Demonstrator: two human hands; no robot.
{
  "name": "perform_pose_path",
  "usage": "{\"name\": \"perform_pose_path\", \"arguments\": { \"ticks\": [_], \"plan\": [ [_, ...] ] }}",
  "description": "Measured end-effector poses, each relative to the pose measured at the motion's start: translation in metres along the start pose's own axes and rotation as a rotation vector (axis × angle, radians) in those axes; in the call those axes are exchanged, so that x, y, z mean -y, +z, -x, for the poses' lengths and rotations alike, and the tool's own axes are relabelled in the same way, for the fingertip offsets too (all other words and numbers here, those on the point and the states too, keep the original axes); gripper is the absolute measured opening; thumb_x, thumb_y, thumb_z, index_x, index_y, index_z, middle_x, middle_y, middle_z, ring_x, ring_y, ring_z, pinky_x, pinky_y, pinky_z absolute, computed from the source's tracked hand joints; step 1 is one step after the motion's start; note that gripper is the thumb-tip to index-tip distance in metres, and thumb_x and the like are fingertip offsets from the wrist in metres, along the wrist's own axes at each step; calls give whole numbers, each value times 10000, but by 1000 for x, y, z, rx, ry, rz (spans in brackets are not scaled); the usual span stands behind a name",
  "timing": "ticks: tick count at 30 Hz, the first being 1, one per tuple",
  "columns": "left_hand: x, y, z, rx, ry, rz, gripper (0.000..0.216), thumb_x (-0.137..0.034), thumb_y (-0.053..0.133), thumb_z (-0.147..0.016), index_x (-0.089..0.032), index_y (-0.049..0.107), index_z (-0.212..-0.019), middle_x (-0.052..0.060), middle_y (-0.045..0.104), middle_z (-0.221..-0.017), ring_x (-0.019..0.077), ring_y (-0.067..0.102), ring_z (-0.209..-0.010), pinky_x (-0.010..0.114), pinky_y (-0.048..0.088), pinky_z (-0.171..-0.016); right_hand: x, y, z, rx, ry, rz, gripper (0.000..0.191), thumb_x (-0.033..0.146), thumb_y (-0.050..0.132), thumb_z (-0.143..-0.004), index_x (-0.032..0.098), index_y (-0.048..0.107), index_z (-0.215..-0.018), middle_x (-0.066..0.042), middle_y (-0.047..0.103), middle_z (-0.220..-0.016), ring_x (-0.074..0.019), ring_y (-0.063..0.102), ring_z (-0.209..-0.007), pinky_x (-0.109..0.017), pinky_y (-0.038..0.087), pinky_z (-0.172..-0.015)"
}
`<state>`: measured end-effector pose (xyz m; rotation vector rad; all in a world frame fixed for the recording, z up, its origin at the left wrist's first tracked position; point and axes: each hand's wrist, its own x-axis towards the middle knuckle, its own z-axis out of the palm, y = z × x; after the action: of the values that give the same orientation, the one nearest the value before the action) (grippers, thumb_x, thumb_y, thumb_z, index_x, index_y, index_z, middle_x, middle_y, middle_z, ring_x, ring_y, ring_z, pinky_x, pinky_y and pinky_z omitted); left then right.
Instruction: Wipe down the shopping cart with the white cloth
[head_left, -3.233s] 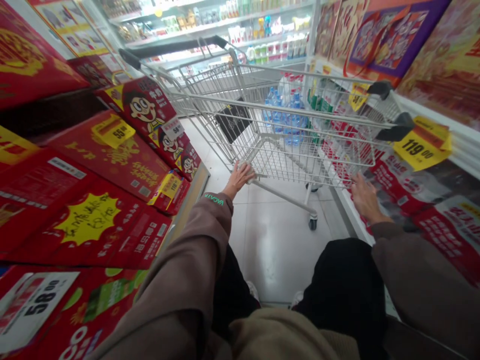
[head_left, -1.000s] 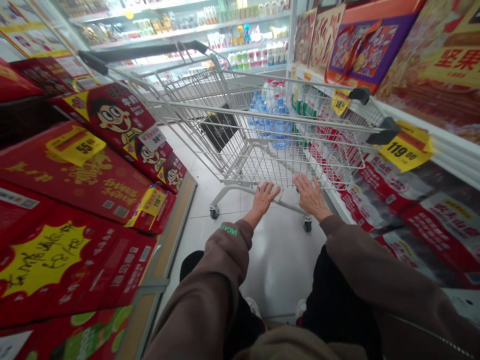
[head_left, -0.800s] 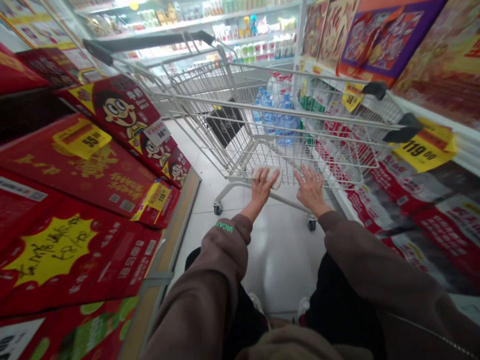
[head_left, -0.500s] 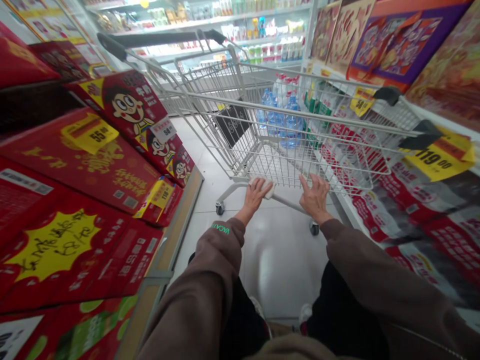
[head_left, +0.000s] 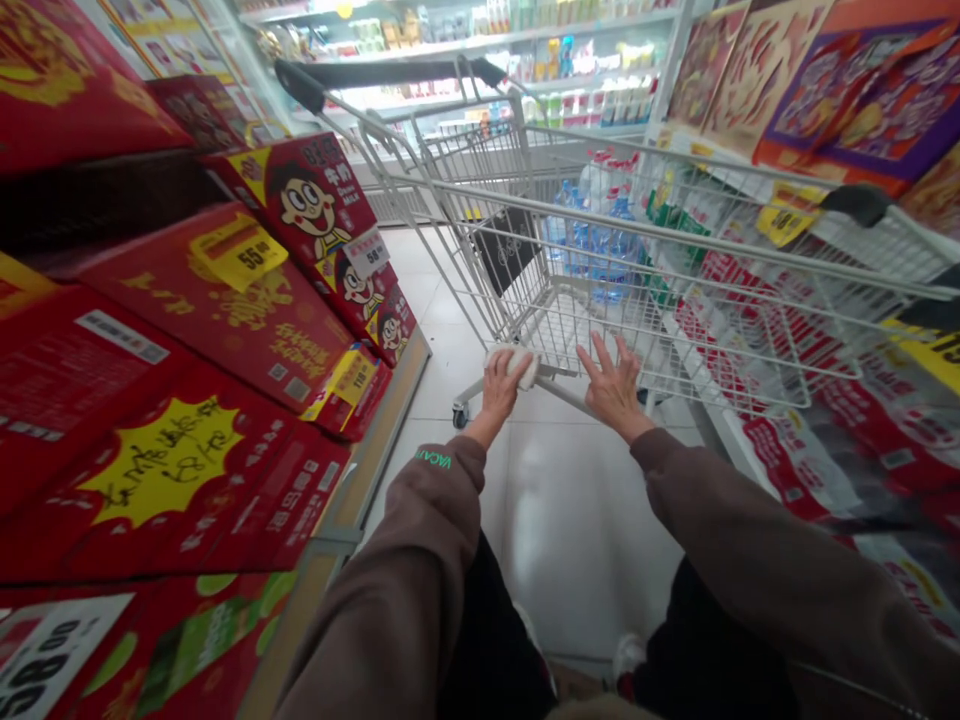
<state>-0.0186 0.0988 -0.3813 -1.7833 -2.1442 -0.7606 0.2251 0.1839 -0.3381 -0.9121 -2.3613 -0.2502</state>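
A metal shopping cart (head_left: 480,190) stands crosswise in the aisle in front of me, its dark handle to the upper left. My left hand (head_left: 504,380) is closed on a whitish cloth (head_left: 527,369) at the lower frame of the cart, near its wheel (head_left: 460,414). The cloth lies against the frame, partly hidden by my fingers. My right hand (head_left: 612,380) has its fingers spread, close to the lower side of the wire basket, and holds nothing. Whether its fingertips touch the wires I cannot tell.
Red gift boxes (head_left: 202,310) with yellow price tags are stacked along the left. Bagged packs (head_left: 750,330) and large cartons (head_left: 840,90) line the right shelf. Blue-tinted water bottles (head_left: 611,245) stand beyond the cart. Lit shelves (head_left: 450,50) cross the back.
The view has swung left, so the cart and shelves sit further right in the picture. My left hand still holds the cloth; my right hand's fingers have spread wider.
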Motion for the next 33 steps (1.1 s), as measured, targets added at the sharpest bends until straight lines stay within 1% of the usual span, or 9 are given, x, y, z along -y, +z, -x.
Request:
{"name": "perform_pose_path", "arguments": {
  "ticks": [3,6,9,14,18,24,27,31,33],
  "plan": [
    [6,-8,-33,-169,-56,52,484,-128,455,-990,-288,649,-1404,124,495,-1456,300,355,-1474,532,282,-1275,13,5,-15,23,0,-24,784,98,524,-810,266,450,-1572,-101,327,-1711,-428,277,-1489,-630,231,-1147],
    [6,-10,-54,-188,-35,65,502,-146,498,-984,-311,616,-1443,110,426,-1522,306,308,-1494,543,257,-1286,20,12,-24,119,35,-30,792,108,516,-805,242,426,-1580,-157,453,-1625,-396,413,-1395,-645,240,-1132],
    [6,-2,-41,-51,8,61,567,-80,491,-953,-335,609,-1445,95,438,-1522,291,332,-1467,540,326,-1254,17,17,-22,203,18,-2,731,122,499,-823,236,472,-1544,-156,653,-1371,-331,551,-1196,-634,227,-1157],
    [13,6,3,45,48,57,664,34,459,-865,-326,653,-1387,101,545,-1395,261,440,-1365,484,467,-1150,5,20,-16,246,-53,36,697,103,518,-812,235,541,-1496,-132,686,-1217,-295,577,-1081,-582,224,-1177],
    [19,-14,-15,-166,9,58,468,-144,530,-950,-268,644,-1387,129,469,-1449,305,379,-1426,545,366,-1223,0,21,-15,269,-75,14,729,97,546,-780,212,541,-1499,-130,672,-1205,-283,570,-1091,-520,258,-1142],
    [18,-83,-99,-607,-157,31,387,-255,517,-1006,-291,646,-1369,118,413,-1494,322,291,-1506,559,294,-1263,-4,21,-6,250,-138,-59,728,114,540,-750,200,568,-1472,-110,663,-1133,-271,542,-1079,-446,289,-1050],
    [17,-106,-105,-529,-70,44,493,-130,489,-977,-283,614,-1428,132,396,-1533,314,312,-1496,545,295,-1262,-4,21,0,232,-155,-74,702,130,537,-761,192,585,-1458,-106,663,-1121,-268,539,-1077,-438,279,-1034],
    [20,-106,-60,-229,146,23,624,-18,542,-860,-270,627,-1425,140,475,-1464,309,391,-1419,513,380,-1209,-2,21,9,183,-167,-92,681,121,531,-760,195,614,-1432,-92,667,-1085,-257,552,-1063,-421,277,-1014],
    [22,-105,-37,-192,241,18,603,-19,549,-852,-256,647,-1397,135,513,-1407,295,427,-1373,497,399,-1198,-2,22,15,148,-169,-96,676,104,522,-759,208,630,-1418,-87,674,-1076,-254,561,-1063,-425,270,-1023]
  ]
}}
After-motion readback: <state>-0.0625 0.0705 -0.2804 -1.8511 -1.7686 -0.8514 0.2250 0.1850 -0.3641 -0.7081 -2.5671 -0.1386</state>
